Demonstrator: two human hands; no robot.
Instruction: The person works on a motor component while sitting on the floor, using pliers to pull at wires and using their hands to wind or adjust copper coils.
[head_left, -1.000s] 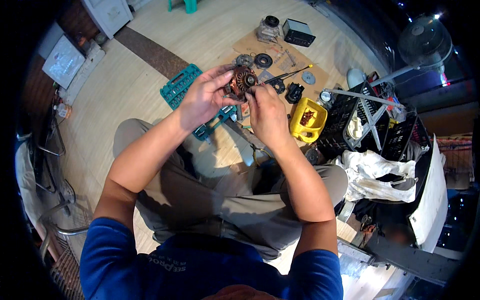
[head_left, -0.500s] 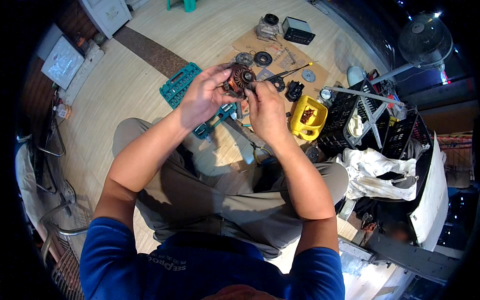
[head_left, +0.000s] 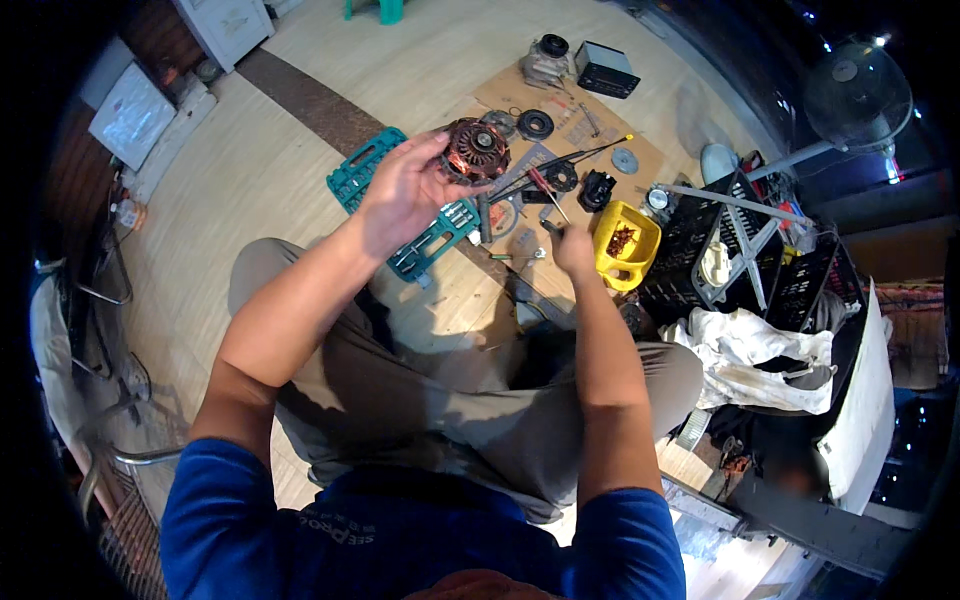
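In my left hand (head_left: 405, 190) is a round alternator part (head_left: 476, 150) with copper windings and a finned rotor, its round face turned up. The fingers and thumb hold it by its near left side, above the toolbox. Lower and to the right, my right hand (head_left: 572, 250) is closed, apart from the alternator part. A small dark piece shows at its thumb side; what it is I cannot make out. Just beyond that hand is a screwdriver (head_left: 540, 182) with a red handle, its shaft pointing toward the knuckles.
A green socket set case (head_left: 365, 150) lies open at left. Cardboard (head_left: 625, 135) bears pulleys, discs and a black plastic part (head_left: 597, 190). A cut yellow jug (head_left: 628, 280) holds copper-coloured bits. Black crates (head_left: 690, 245), a white cloth (head_left: 755, 350) and a fan (head_left: 855, 95) stand to the right.
My right hand has left the alternator part and moved down and right, closing. The left hand still holds the part, its face now turned further upward. The red-handled screwdriver has come into view.
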